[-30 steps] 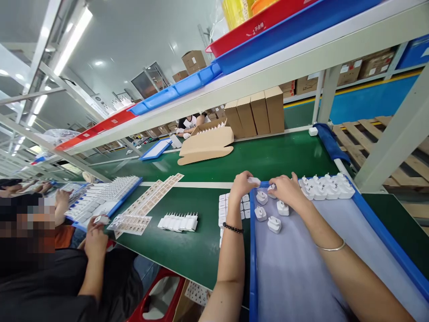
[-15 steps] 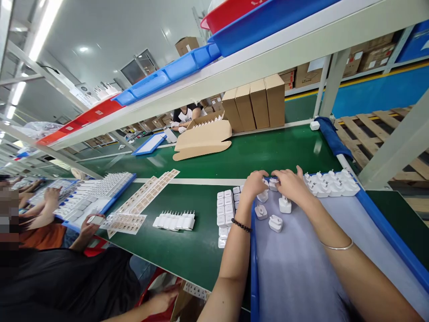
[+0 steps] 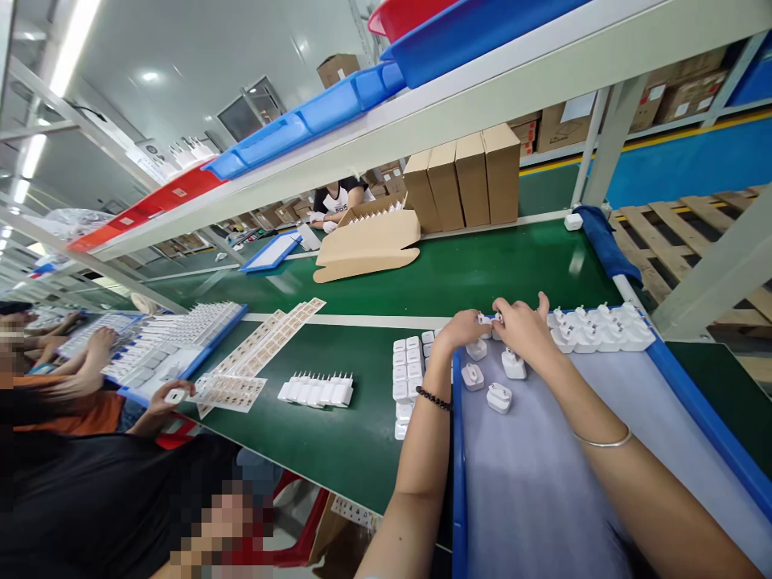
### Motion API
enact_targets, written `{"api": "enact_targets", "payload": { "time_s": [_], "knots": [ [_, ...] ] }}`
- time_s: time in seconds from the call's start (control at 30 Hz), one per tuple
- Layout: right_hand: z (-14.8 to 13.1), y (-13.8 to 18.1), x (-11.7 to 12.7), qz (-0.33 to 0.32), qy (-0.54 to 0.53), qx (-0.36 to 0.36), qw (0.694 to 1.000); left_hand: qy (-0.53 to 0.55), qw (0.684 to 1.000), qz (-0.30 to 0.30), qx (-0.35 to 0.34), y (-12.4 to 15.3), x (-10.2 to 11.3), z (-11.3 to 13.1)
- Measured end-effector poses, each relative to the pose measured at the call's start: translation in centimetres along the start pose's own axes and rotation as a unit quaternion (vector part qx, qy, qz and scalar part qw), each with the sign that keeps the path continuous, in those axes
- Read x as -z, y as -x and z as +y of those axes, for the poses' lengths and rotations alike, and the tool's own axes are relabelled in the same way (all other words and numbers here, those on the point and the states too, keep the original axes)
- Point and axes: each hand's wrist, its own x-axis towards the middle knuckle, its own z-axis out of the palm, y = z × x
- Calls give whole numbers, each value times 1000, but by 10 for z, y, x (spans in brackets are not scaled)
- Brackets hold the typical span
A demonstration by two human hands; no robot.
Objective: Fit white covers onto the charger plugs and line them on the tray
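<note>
At the far end of the blue-rimmed tray (image 3: 459,482), my left hand (image 3: 463,330) and my right hand (image 3: 523,328) are close together with fingers bent. Between their fingertips is a white plug charger (image 3: 486,322), pinched from both sides and partly covered. Loose on the tray's pale lining, nearer me, are several more, among them one charger (image 3: 499,398) and another charger (image 3: 473,375). Right of my right hand, a block of chargers (image 3: 603,331) stands in rows, pins up. Left of the tray, a block of white chargers (image 3: 408,374) lies partly behind my left wrist.
On the green table (image 3: 338,458) a short row of chargers (image 3: 317,391) lies near sticker sheets (image 3: 271,342). A co-worker's hand (image 3: 172,396) at left holds a white piece. Brown boxes (image 3: 470,181) and a cardboard flap (image 3: 367,249) stand beyond. A shelf beam (image 3: 446,121) crosses above.
My hands stay at the tray's far end; their fingertips have come closer together around a charger, raised slightly. The co-worker's hand at left has turned its white piece. The view has shifted slightly.
</note>
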Motion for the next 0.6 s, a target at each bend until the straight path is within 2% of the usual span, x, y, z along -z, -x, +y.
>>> {"api": "enact_targets", "payload": {
  "time_s": [0.13,0.2,0.37,0.47,0.6],
  "knots": [
    [2,2,13,14,-32,4,999,-2,1000,-5,30,23,17,-2],
    [4,2,23,24,-58,3,998,-38,998,-11,52,33,22,2],
    [4,0,41,7,-143,29,989,-136,986,-57,72,29,8,21],
    [-1,0,39,-17,-174,58,983,-159,984,-25,78,20,-2,24],
    [-3,0,32,-23,-195,55,979,-183,979,30,83,16,-2,17]
  ]
}}
